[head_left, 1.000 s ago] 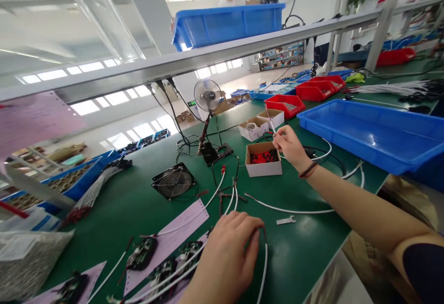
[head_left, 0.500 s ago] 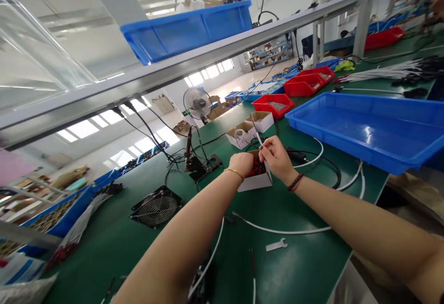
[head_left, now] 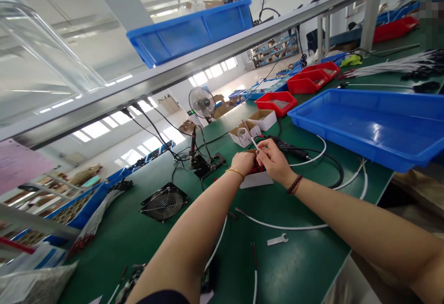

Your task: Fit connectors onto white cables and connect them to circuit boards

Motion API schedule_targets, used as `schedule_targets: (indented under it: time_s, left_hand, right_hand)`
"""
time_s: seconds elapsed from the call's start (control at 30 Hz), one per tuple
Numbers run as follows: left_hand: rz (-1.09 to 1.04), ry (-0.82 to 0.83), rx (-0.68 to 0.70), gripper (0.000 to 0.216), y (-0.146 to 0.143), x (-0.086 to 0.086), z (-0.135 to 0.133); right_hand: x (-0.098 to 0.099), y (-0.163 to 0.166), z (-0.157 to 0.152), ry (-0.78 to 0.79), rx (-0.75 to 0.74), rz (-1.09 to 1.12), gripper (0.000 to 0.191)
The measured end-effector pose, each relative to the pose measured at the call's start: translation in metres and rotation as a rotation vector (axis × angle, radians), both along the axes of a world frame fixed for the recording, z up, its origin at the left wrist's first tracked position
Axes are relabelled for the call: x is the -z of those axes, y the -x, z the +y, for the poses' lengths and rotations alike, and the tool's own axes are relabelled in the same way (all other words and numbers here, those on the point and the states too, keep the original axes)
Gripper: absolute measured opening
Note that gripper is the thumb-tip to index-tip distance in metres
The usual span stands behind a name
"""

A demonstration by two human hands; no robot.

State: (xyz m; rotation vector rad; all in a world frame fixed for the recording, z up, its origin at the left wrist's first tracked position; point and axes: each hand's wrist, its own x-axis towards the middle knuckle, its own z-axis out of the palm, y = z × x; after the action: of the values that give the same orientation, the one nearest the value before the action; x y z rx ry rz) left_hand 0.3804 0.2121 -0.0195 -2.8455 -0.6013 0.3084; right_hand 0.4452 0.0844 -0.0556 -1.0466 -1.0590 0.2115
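In the head view my right hand [head_left: 274, 159] is closed on a white cable [head_left: 253, 142] near its end, where thin loose wires stick up and to the left. My left hand [head_left: 243, 163] is beside it, knuckles up and fingers curled down at a small white box [head_left: 257, 181] of red and black small parts. What those fingers hold, if anything, is hidden. Another white cable [head_left: 284, 228] with a bared end curves over the green table [head_left: 298, 271]. Below it lies a small open-ended wrench [head_left: 277, 239].
A large blue tray [head_left: 367, 128] stands at the right. Two small white boxes [head_left: 244, 135] and red bins [head_left: 276, 104] stand behind my hands. To the left are a soldering iron in its stand [head_left: 193, 149] and a black fan with a wire guard [head_left: 163, 201]. A shelf beam [head_left: 194, 63] crosses above.
The cable end in my right hand has tipped further left, and that hand has moved slightly closer to my left hand. My left hand stays at the box. The camera view has shifted a little.
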Motion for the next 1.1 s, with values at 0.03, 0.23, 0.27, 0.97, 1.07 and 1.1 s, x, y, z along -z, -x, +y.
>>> schedule_targets:
  time_s: [0.03, 0.23, 0.27, 0.97, 1.07, 1.1]
  left_hand:
    - [-0.001, -0.001, 0.010, 0.027, -0.001, 0.000, 0.000]
    - [-0.015, 0.004, 0.033, 0.029, -0.001, 0.002, 0.002]
    - [-0.016, 0.008, 0.035, 0.029, 0.000, 0.002, 0.003]
    - [-0.525, 0.118, -0.117, 0.003, 0.146, -0.058, -0.072]
    - [-0.757, 0.221, -0.162, 0.009, 0.208, -0.046, -0.095]
    - [-0.836, 0.244, -0.182, 0.009, 0.226, -0.039, -0.101]
  right_hand:
    - [0.001, 0.001, 0.000, 0.005, -0.006, -0.007, 0.017]
    - [0.002, 0.001, 0.000, 0.026, 0.000, -0.023, 0.017]
    - [0.003, 0.000, 0.000, 0.030, 0.003, -0.022, 0.018]
    - [0.003, 0.014, -0.011, 0.192, -0.101, -0.187, 0.025]
    - [-0.001, 0.029, -0.021, 0.208, -0.205, -0.270, 0.019]
    - [-0.002, 0.034, -0.025, 0.213, -0.244, -0.297, 0.018]
